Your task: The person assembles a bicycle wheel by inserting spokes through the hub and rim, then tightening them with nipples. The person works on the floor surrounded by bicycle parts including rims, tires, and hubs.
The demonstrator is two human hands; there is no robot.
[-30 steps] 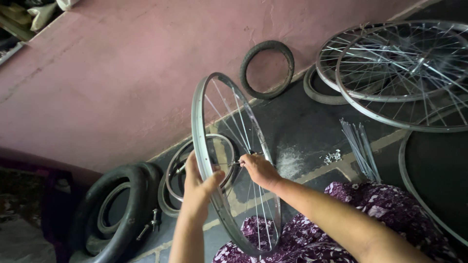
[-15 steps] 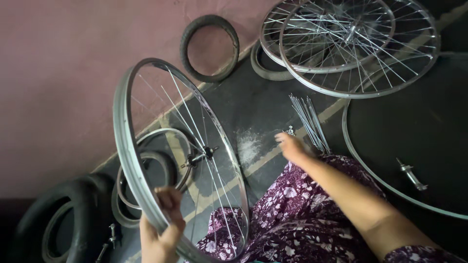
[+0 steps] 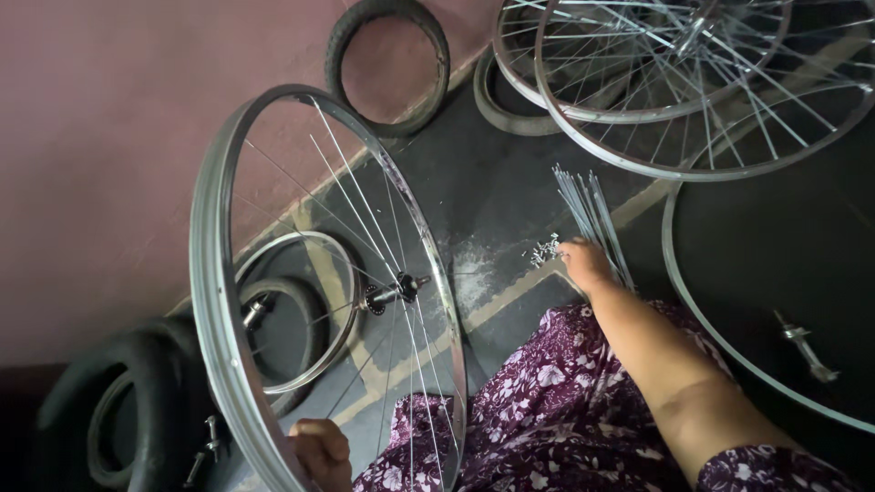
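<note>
Fingers of the left hand curl around the lower edge of a partly spoked bicycle wheel rim, gripping it; the rim stands upright on edge, its hub near the centre with only some spokes fitted. Right hand reaches out to the floor, fingers bent down onto a bundle of loose spokes lying on the dark floor mat; whether they pinch a spoke cannot be told. Small pile of spoke nipples lies just beside that hand. Purple floral garment covers the lap. Finished spoked wheels lie stacked at upper right, a bare rim at right. Black tyre leans on the pink wall; more tyres sit lower left.
</note>
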